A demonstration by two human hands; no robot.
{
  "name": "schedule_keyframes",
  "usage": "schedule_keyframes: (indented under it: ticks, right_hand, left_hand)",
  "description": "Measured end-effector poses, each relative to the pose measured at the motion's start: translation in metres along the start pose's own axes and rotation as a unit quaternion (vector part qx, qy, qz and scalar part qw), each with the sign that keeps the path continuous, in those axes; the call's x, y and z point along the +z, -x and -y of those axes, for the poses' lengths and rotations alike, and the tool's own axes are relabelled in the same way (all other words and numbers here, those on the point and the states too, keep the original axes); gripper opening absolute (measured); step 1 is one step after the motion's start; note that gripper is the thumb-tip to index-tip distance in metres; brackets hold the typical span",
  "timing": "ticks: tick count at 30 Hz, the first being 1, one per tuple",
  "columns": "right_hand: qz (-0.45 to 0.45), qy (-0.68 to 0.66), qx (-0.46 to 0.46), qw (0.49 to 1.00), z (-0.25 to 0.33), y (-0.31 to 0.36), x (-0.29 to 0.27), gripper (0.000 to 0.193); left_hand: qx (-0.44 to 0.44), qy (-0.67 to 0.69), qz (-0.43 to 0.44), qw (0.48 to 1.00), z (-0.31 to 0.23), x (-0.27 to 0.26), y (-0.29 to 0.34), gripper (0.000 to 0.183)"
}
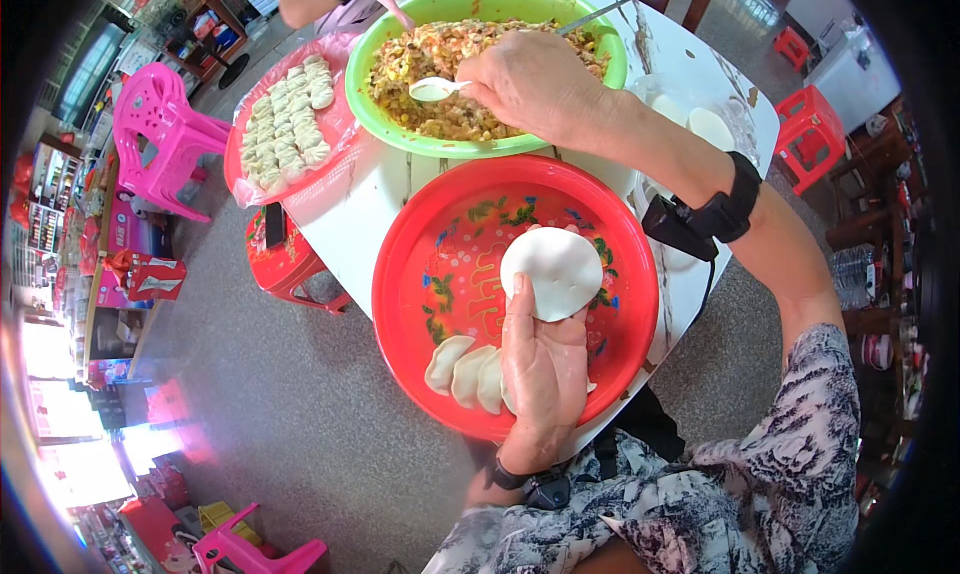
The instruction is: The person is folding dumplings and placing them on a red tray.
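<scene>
A round white dumpling wrapper (553, 274) lies across the fingers of my left hand (545, 364), the thumb resting on its edge. This hand is over a large red basin (395, 304) with a printed floral bottom. Several half-moon dumplings (465, 374) sit in the basin, some partly hidden behind my left hand. My right hand (535, 86) pinches a small white spoon (433, 90) above a green basin (358, 114) heaped with chopped filling (440, 59). Whether the spoon touches the filling I cannot tell.
Finished dumplings (290, 124) fill a red tray (240, 179) lined with pink plastic at the left. More wrappers (708, 126) lie at the right. A pink handle (392, 7) and a metal handle (595, 17) rise from the filling. Another person's arm (300, 2) is beyond the table.
</scene>
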State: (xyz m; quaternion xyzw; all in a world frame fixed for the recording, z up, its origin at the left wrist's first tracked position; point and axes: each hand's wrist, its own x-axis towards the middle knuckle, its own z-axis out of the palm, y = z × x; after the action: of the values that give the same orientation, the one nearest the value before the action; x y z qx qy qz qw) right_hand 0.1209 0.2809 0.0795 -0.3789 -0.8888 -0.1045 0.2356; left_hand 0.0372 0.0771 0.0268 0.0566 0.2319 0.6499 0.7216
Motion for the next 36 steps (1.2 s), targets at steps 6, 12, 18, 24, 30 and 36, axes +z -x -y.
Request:
schedule_keyframes:
  ticks: [6,12,18,24,30,36]
  right_hand:
    - [0.035,-0.055,-0.044,0.997,0.0,-0.001,0.005,0.018]
    - [0.076,-0.064,-0.057,0.993,0.003,0.009,-0.021,0.013]
    - [0.084,-0.15,0.008,0.985,0.002,0.019,-0.012,0.017]
    - [0.198,-0.273,0.193,0.921,0.003,0.016,-0.023,0.021]
    - [0.164,-0.491,0.356,0.778,0.001,0.024,-0.003,0.017]
    - [0.145,-0.565,0.417,0.697,0.005,0.012,0.006,0.018]
  left_hand:
    - [-0.002,0.011,0.014,1.0,-0.001,-0.002,-0.001,0.043]
    - [0.0,0.015,0.007,1.0,-0.002,-0.001,0.002,0.043]
    - [-0.004,0.015,-0.007,1.0,0.0,0.0,0.002,0.042]
    - [0.004,0.012,0.03,0.999,-0.001,-0.001,0.001,0.044]
    - [-0.009,0.013,0.013,1.0,-0.001,-0.001,-0.001,0.045]
    - [-0.001,0.011,-0.002,1.0,0.002,0.001,-0.003,0.045]
